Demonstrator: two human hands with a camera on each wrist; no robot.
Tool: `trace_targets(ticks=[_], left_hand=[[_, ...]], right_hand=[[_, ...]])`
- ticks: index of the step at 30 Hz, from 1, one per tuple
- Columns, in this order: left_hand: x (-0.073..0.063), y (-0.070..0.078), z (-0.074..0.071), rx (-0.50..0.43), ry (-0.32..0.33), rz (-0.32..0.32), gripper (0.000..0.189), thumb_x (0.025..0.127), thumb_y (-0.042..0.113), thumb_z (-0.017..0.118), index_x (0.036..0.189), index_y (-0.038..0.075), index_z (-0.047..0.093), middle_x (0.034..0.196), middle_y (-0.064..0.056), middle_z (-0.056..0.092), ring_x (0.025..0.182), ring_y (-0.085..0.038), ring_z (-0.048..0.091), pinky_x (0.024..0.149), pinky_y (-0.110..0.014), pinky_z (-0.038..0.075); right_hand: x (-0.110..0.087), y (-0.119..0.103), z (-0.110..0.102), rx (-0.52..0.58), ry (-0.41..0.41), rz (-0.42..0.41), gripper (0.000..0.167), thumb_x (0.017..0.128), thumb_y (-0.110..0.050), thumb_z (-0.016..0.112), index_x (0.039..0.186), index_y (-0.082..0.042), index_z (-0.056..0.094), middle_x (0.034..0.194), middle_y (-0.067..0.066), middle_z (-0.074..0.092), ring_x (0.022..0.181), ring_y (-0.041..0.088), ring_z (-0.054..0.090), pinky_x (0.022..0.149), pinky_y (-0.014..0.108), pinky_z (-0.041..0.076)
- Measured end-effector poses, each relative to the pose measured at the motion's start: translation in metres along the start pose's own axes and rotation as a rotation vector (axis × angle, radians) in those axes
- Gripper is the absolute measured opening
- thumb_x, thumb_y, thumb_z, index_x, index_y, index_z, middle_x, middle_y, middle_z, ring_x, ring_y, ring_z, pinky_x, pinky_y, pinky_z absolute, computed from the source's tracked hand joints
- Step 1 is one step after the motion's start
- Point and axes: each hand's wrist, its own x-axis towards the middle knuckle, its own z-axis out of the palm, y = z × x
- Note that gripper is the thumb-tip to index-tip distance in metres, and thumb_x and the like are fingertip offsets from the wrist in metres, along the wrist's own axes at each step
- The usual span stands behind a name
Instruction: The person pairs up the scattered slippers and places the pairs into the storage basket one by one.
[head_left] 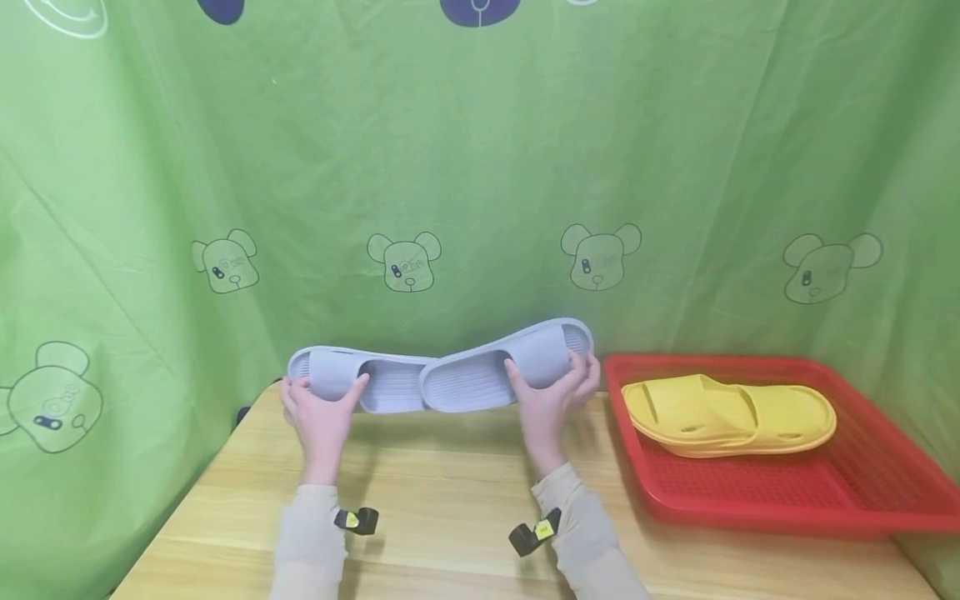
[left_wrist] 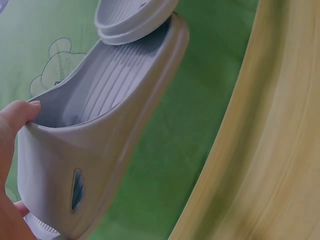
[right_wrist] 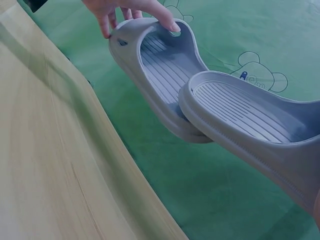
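Two grey-blue slippers are held up above the table's far edge, toes outward and heels overlapping in the middle. My left hand (head_left: 322, 417) grips the left slipper (head_left: 393, 385) by its strap, the thumb over the strap's opening edge. The right slipper (head_left: 468, 383) is in my right hand (head_left: 551, 404), held at the strap the same way and tilted with its toe higher. Its heel lies in front of the left slipper's heel, as the right wrist view also shows. Most of the fingers behind the straps are hidden.
On the right of the wooden table (head_left: 435, 492) stands a red plastic basket (head_left: 720, 515). Yellow slippers (head_left: 690, 408), stacked together, lie inside it. A green curtain (head_left: 487, 150) with bear-head prints hangs behind and at both sides.
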Motion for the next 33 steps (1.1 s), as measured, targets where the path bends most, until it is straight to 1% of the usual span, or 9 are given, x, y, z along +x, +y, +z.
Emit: trace_targets(ticks=[4,8,13,20,24,29,33], left_hand=[[-0.004,0.0,0.006,0.015,0.0,0.005,0.105,0.063,0.062,0.083,0.13,-0.003,0.035,0.161,-0.022,0.004,0.144,-0.044,0.014,0.118,-0.06,0.023],[-0.009,0.001,0.013,0.023,0.002,0.012,0.106,0.063,0.062,0.083,0.131,-0.003,0.034,0.16,-0.023,0.005,0.143,-0.044,0.016,0.118,-0.058,0.025],[-0.014,0.002,0.019,0.007,-0.007,0.017,0.104,0.064,0.061,0.083,0.13,-0.003,0.034,0.159,-0.025,0.006,0.142,-0.045,0.019,0.119,-0.057,0.025],[-0.016,0.001,0.026,-0.006,-0.029,0.005,0.106,0.062,0.064,0.082,0.129,-0.003,0.035,0.159,-0.025,0.007,0.142,-0.045,0.019,0.119,-0.058,0.024],[-0.02,0.003,0.029,-0.002,-0.044,-0.005,0.105,0.062,0.063,0.083,0.128,-0.003,0.035,0.157,-0.025,0.009,0.141,-0.045,0.02,0.118,-0.058,0.026],[-0.023,0.003,0.034,0.012,-0.043,0.013,0.103,0.062,0.061,0.084,0.126,-0.004,0.036,0.156,-0.026,0.011,0.139,-0.045,0.021,0.117,-0.058,0.027],[-0.025,0.002,0.036,0.013,-0.041,0.026,0.102,0.062,0.062,0.084,0.125,-0.003,0.037,0.156,-0.026,0.012,0.139,-0.044,0.021,0.117,-0.057,0.027]], right_hand=[[-0.002,0.001,0.001,-0.003,0.022,-0.036,0.095,0.059,-0.043,0.092,0.131,-0.01,0.039,0.151,0.008,0.021,0.138,0.026,0.022,0.109,0.05,0.03],[-0.005,0.0,0.002,-0.003,0.026,-0.053,0.095,0.059,-0.043,0.092,0.131,-0.009,0.039,0.152,0.008,0.021,0.138,0.027,0.022,0.11,0.051,0.028],[-0.008,0.0,0.004,0.002,0.035,-0.06,0.094,0.058,-0.037,0.094,0.13,-0.011,0.04,0.152,0.007,0.021,0.139,0.026,0.022,0.109,0.051,0.029],[-0.01,-0.003,0.006,0.01,0.045,-0.051,0.094,0.057,-0.041,0.094,0.129,-0.012,0.041,0.152,0.005,0.021,0.14,0.024,0.02,0.108,0.051,0.031],[-0.016,-0.007,0.008,0.015,0.041,-0.047,0.095,0.057,-0.038,0.094,0.131,-0.012,0.04,0.153,0.004,0.019,0.141,0.023,0.019,0.109,0.05,0.03],[-0.025,-0.01,0.01,0.016,0.02,-0.054,0.095,0.057,-0.036,0.094,0.131,-0.013,0.039,0.154,0.004,0.017,0.141,0.025,0.018,0.109,0.051,0.027],[-0.027,-0.01,0.011,0.024,0.032,-0.067,0.094,0.057,-0.035,0.094,0.13,-0.012,0.04,0.154,0.006,0.018,0.141,0.026,0.019,0.109,0.051,0.026]])
